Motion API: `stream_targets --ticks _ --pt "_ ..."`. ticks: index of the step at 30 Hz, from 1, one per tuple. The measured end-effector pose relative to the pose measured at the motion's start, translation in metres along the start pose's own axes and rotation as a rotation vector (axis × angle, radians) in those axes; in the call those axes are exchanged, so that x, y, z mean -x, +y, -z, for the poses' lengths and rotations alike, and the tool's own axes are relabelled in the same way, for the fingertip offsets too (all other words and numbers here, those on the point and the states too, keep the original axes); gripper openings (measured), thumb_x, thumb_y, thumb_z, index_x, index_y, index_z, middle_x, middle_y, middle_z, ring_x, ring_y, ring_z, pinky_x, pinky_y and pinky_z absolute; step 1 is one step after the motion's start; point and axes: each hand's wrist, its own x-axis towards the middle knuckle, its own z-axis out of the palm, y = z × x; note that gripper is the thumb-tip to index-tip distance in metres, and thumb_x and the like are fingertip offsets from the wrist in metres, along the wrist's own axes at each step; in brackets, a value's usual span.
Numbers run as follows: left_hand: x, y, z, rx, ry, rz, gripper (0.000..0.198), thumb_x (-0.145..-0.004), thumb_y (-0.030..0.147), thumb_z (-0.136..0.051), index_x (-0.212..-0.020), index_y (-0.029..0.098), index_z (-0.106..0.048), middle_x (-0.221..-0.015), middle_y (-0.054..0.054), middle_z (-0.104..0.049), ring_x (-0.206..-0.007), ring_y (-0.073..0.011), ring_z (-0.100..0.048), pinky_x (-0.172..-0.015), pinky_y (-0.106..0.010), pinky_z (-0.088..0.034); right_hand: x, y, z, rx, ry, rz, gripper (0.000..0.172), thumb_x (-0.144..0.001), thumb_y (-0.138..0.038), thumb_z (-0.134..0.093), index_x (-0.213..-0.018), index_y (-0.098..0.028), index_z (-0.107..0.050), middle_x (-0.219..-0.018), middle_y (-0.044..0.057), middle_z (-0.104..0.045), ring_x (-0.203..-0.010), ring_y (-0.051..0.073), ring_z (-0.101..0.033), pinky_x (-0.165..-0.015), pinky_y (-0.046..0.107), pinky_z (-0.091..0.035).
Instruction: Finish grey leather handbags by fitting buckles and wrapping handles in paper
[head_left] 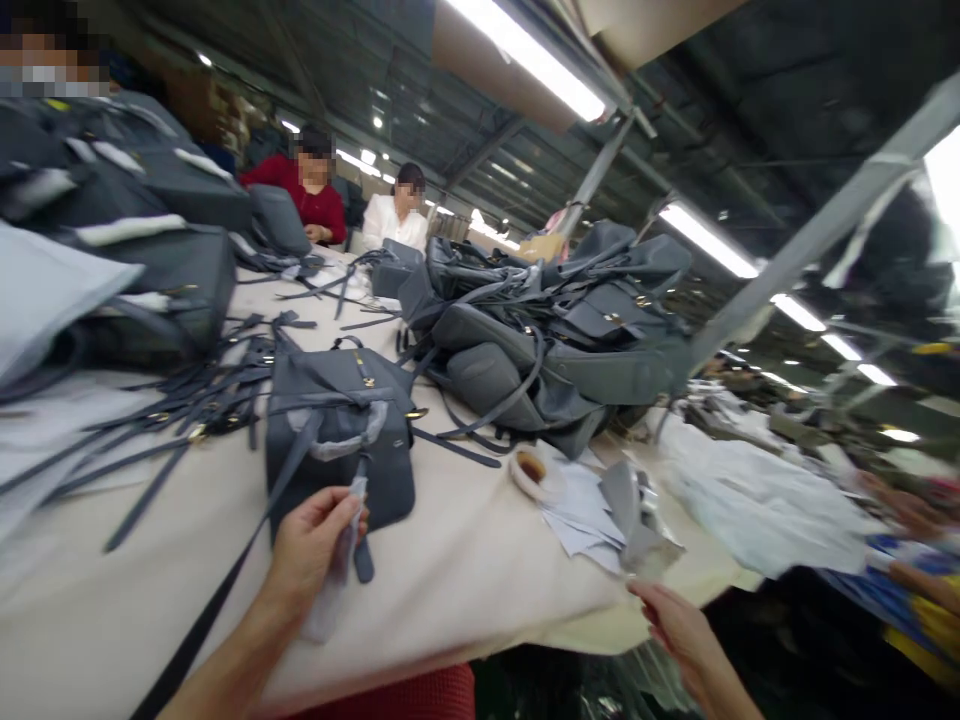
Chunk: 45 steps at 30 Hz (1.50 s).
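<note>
A grey handbag (341, 440) lies on the cream table (465, 570) in front of me, its handle wrapped in pale paper. My left hand (311, 545) pinches a strip of that pale wrapping paper (352, 520) at the bag's near edge, beside a dark strap end. My right hand (675, 625) reaches low at the table's right edge, fingers stretched out and holding nothing, just below a heap of white and grey paper scraps (600, 515).
A pile of grey handbags (547, 330) sits behind the scraps, more bags (135, 230) at left, loose grey straps (180, 410) between. A small white dish (531, 468) stands by the scraps. Two people sit at the table's far end. White plastic sheeting (757, 500) lies right.
</note>
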Motion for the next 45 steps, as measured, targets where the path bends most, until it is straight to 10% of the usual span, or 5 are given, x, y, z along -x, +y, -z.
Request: stream_targets --ticks 7,12,22,37,45 --pt "0.005 -0.017 -0.001 -0.223 0.047 -0.289 0.02 -0.074 0.035 -0.066 -0.076 0.015 -0.067 -0.061 0.0 -0.06 -0.055 -0.0122 -0.055 -0.054 -0.022 -0.042 0.085 -0.196 -0.067 -0.43 -0.799 0.472 0.03 -0.074 -0.051 -0.066 -0.07 -0.021 -0.066 -0.063 -0.001 -0.051 -0.062 0.015 -0.046 -0.061 0.027 -0.041" --pt "0.012 -0.02 0.003 -0.334 0.097 -0.432 0.013 -0.083 0.03 -0.061 -0.088 0.018 -0.062 -0.063 0.001 -0.06 -0.06 -0.0145 -0.058 -0.061 -0.024 -0.043 0.124 -0.284 -0.124 -0.37 -1.048 0.572 0.027 -0.066 -0.044 -0.066 -0.061 -0.019 -0.059 -0.054 -0.005 -0.044 -0.054 0.01 -0.035 -0.053 0.025 -0.028" --pt "0.017 -0.021 0.003 -0.449 0.155 -0.625 0.027 -0.083 0.017 -0.056 -0.108 0.022 -0.065 -0.082 -0.006 -0.067 -0.078 -0.0215 -0.062 -0.081 -0.031 -0.045 0.105 -0.283 -0.164 -0.272 -1.113 0.471 0.029 -0.064 -0.042 -0.066 -0.053 -0.02 -0.048 -0.045 -0.009 -0.036 -0.046 0.007 -0.027 -0.047 0.024 -0.018" --pt "0.005 -0.009 0.013 0.177 0.009 -0.081 0.025 -0.062 0.034 -0.075 -0.075 0.015 -0.065 -0.059 0.0 -0.062 -0.049 -0.0094 -0.052 -0.048 -0.021 -0.039 0.113 -0.273 -0.173 -0.31 -1.133 0.394 0.026 -0.064 -0.04 -0.067 -0.058 -0.018 -0.053 -0.046 -0.008 -0.041 -0.045 0.006 -0.031 -0.047 0.022 -0.019" --pt "0.007 -0.009 0.012 0.097 -0.023 -0.192 0.023 -0.066 0.032 -0.073 -0.077 0.016 -0.06 -0.057 0.002 -0.059 -0.049 -0.0094 -0.053 -0.05 -0.021 -0.042 0.122 -0.268 -0.198 -0.511 -0.943 0.328 0.032 -0.056 -0.04 -0.074 -0.074 -0.022 -0.055 -0.045 -0.01 -0.046 -0.042 0.009 -0.04 -0.044 0.022 -0.025"
